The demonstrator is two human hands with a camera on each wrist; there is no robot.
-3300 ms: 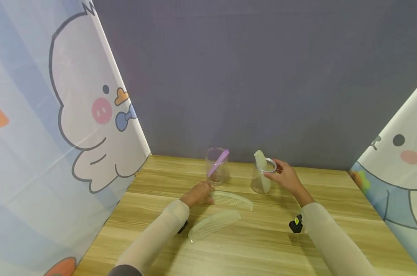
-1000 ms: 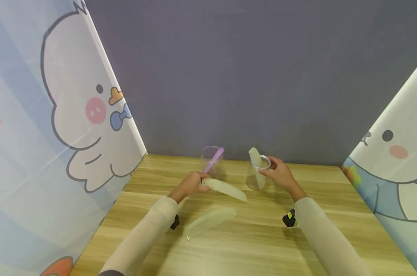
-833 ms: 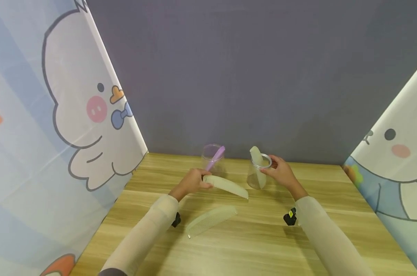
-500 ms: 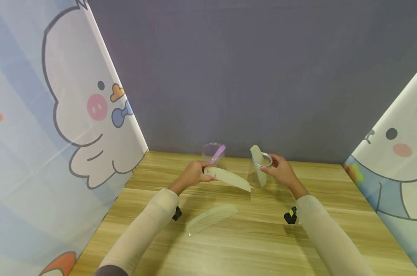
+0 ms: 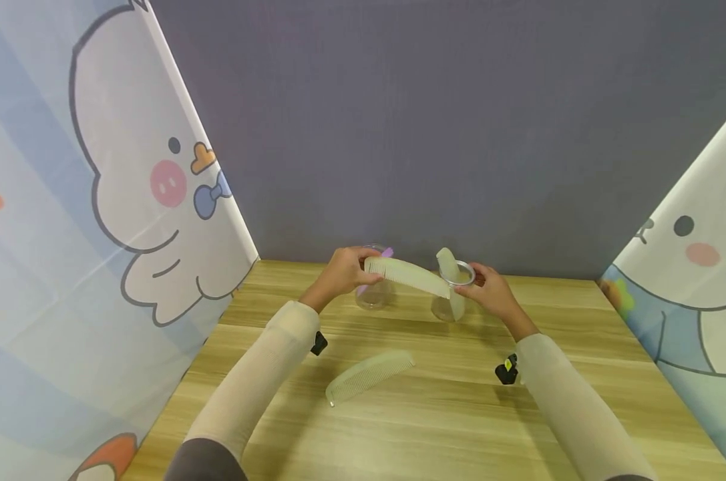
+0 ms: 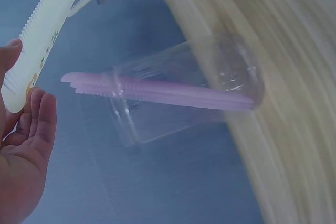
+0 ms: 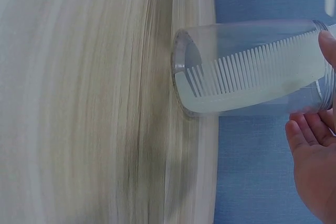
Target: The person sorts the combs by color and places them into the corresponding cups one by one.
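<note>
My left hand point(image 5: 346, 272) pinches a pale green comb point(image 5: 409, 275) by one end, holding it raised above the table. The comb's far end overlaps the right clear plastic cup point(image 5: 441, 308) close to its rim. My right hand point(image 5: 489, 292) grips that cup at the rim, thumb and fingers on opposite sides. Inside it leans another pale green comb point(image 7: 252, 98), its top sticking out past the rim. A third pale green comb point(image 5: 369, 376) lies on the table nearer to me. Behind my left hand stands a second clear cup point(image 6: 163, 127) with purple combs point(image 6: 168, 93) in it.
The wood-grain table point(image 5: 435, 414) ends at a grey back wall point(image 5: 429, 133). Printed cartoon curtains point(image 5: 140, 234) stand along the left and right sides. A black wrist device point(image 5: 507, 369) hangs under the right sleeve, close above the table.
My left hand has picked up the comb from the table, lifted it and brought it toward the right cup. My right hand keeps its grip on the cup's rim.
</note>
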